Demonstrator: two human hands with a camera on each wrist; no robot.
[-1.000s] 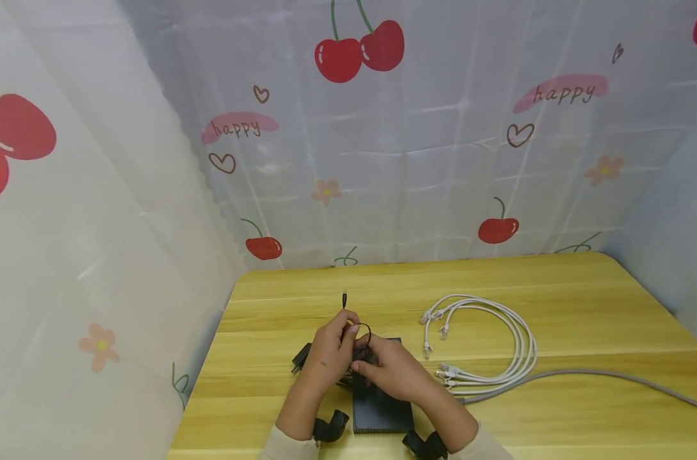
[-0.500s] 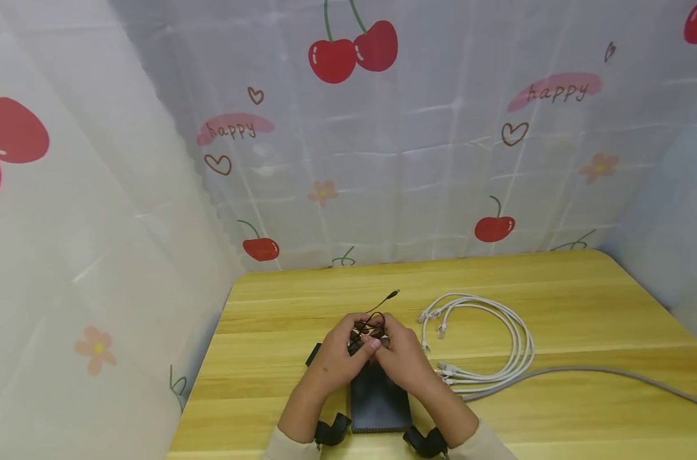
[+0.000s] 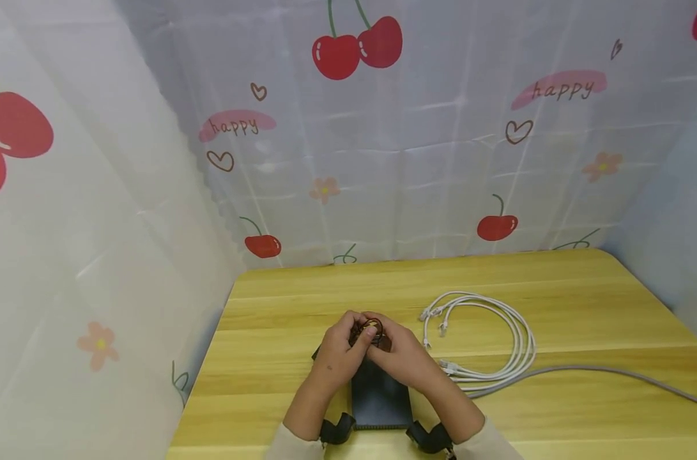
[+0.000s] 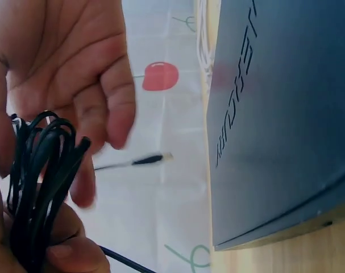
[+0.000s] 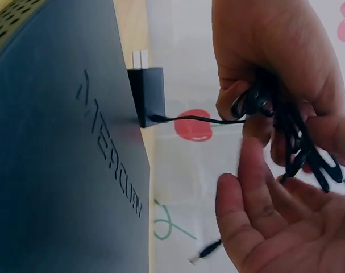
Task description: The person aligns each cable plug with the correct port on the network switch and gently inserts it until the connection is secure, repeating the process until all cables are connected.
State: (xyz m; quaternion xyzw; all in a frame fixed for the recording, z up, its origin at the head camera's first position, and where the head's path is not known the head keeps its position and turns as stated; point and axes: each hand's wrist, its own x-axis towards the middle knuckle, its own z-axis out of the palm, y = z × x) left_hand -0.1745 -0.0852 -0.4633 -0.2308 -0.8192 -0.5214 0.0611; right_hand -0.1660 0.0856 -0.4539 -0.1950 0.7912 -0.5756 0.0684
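Note:
A thin black power cord (image 4: 41,187), gathered in a bundle of loops, is between both hands above the table. My left hand (image 3: 332,354) grips the bundle with its fingers and thumb curled round it. From the other side my right hand (image 3: 404,356) holds the loops with its thumb, its other fingers spread loosely below. The cord's barrel plug (image 5: 209,248) dangles free. Its other end runs into a black power adapter (image 5: 146,96) with two flat prongs. Just under the hands lies a black router (image 3: 381,399) with raised lettering, its far part hidden by them.
White network cables (image 3: 520,345) with clear plugs lie in a loose arc right of the hands. A grey cable (image 3: 601,370) stretches from there to the right edge. Black wrist cameras (image 3: 338,429) hang under the forearms. Printed curtains (image 3: 382,160) enclose the wooden table (image 3: 268,300).
The barrel plug stuck up beyond my left hand, then pointed right, and is now out of the head view. Both hands have come together round the bundled cord. The router stays put.

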